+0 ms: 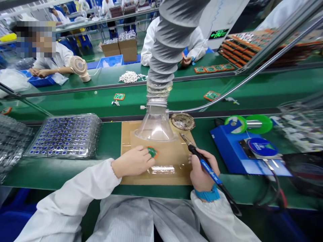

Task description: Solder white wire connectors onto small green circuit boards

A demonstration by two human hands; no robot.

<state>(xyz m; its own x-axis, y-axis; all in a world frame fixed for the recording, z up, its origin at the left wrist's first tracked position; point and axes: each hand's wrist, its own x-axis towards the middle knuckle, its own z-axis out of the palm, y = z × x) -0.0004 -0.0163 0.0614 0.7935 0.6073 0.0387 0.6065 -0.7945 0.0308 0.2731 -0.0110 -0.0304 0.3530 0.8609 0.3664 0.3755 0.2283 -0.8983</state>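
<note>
My left hand rests low over the cardboard mat, its fingers curled together at the near-left edge of a small green circuit board with an orange rim. Part of the board is hidden behind those fingers. In my right hand is a blue and black soldering iron, held like a pen. Its metal tip points up and left, beside a round dish of silvery bits and apart from the board. A clear fume hood hangs just beyond the board, on a grey ribbed hose.
A cardboard mat lies under my hands. Stacked clear trays with blue parts stand left. A blue solder-reel stand is at right. Across the green conveyor, which carries circuit boards, co-workers sit near a small fan.
</note>
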